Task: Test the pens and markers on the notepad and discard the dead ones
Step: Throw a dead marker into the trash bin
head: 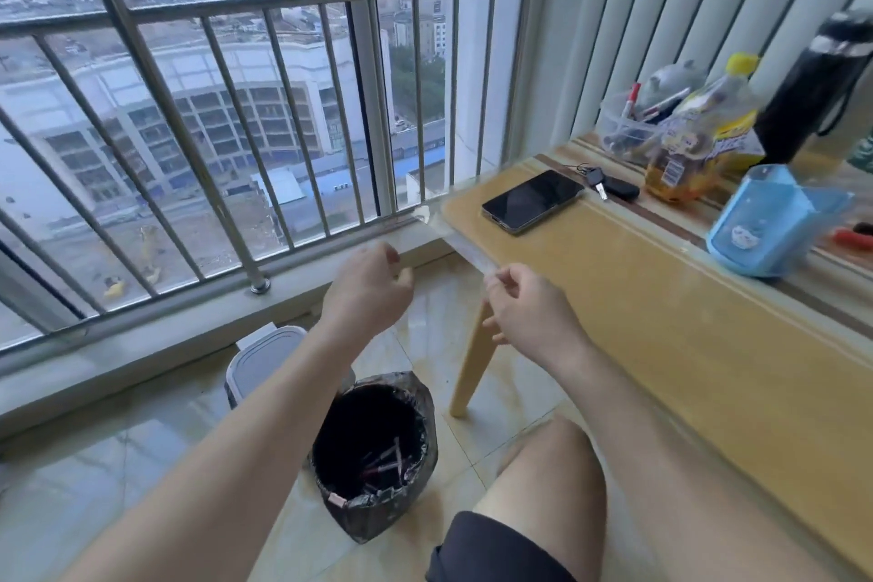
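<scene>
My right hand [529,312] pinches a thin pale pen [453,241] by one end, in front of the table's left corner. The pen is motion-blurred and points up and left toward the window rail. My left hand [373,284] hovers just left of it, fingers curled, with nothing visible in them. Below both hands, a bin lined with a black bag [378,501] stands on the floor, with several pens [385,463] lying in it. A clear tub [614,128] of pens and markers sits at the back of the table. No notepad is in view.
On the wooden table [661,321] lie a phone [531,201] and keys [609,187]. Behind them stand a yellow-capped bottle [694,142], a black flask [817,90] and a blue box [765,222]. A white lidded bin [264,359] stands by the window railing [198,118]. My knee [548,487] is near the table leg.
</scene>
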